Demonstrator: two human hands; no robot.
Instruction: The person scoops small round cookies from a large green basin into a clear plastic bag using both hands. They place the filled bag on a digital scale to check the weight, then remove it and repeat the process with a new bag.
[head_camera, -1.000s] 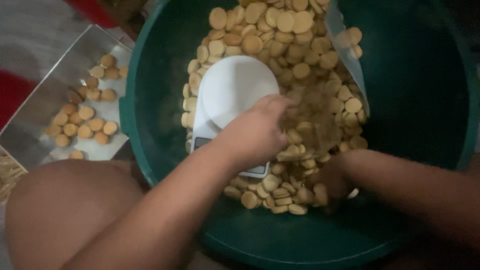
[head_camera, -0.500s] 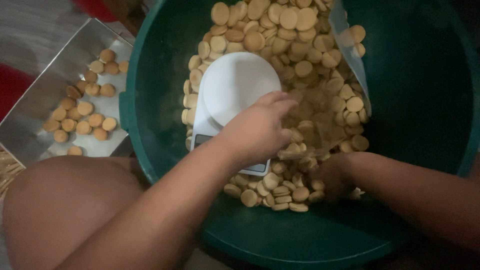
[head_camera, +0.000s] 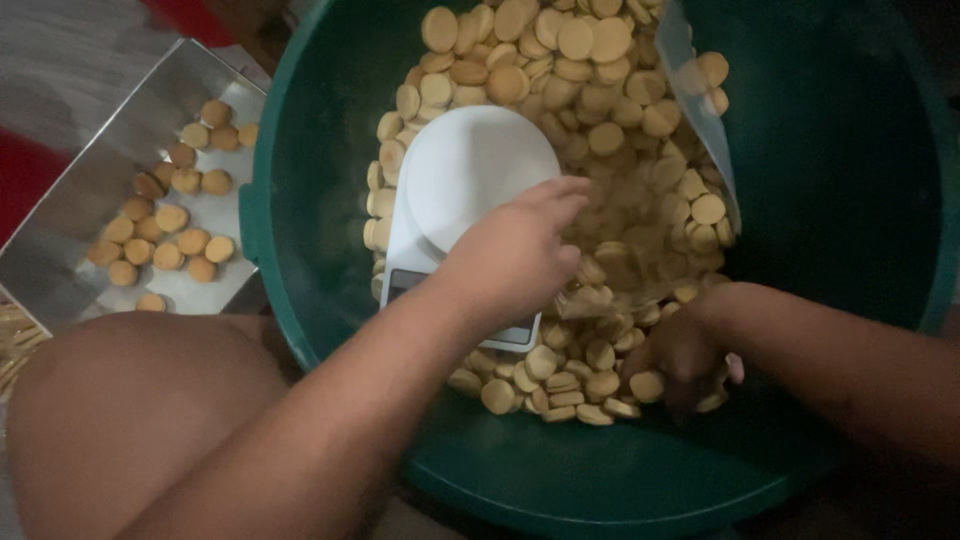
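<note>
Here we are looking down into a large round dark-green plastic basin (head_camera: 860, 200) heaped with small round golden-brown biscuits (head_camera: 560, 60). A white kitchen scale with a round white platform (head_camera: 470, 175) is sitting among the biscuits at the left of the heap. Our left hand (head_camera: 515, 255) is resting over the front of the scale, its fingers (head_camera: 560, 195) stretched out loosely toward the biscuits and closed on nothing that we can see. Our right hand (head_camera: 685, 355) is lying low at the near edge of the heap, curled around a few biscuits, one showing at its thumb side. A clear plastic bag (head_camera: 690, 110) is lying across the right of the heap, with biscuits visible through it; its lower end is reaching toward our left hand, though we cannot tell whether the fingers are touching it.

We judge that we are in the middle of gathering biscuits by hand beside the scale. The next move is calling for a firm but gentle grip, since the biscuits look brittle.

Outside the basin, at the left, a shiny rectangular metal tray (head_camera: 100, 180) is holding more of the same biscuits, and a bare knee (head_camera: 130, 410) is showing below it.
</note>
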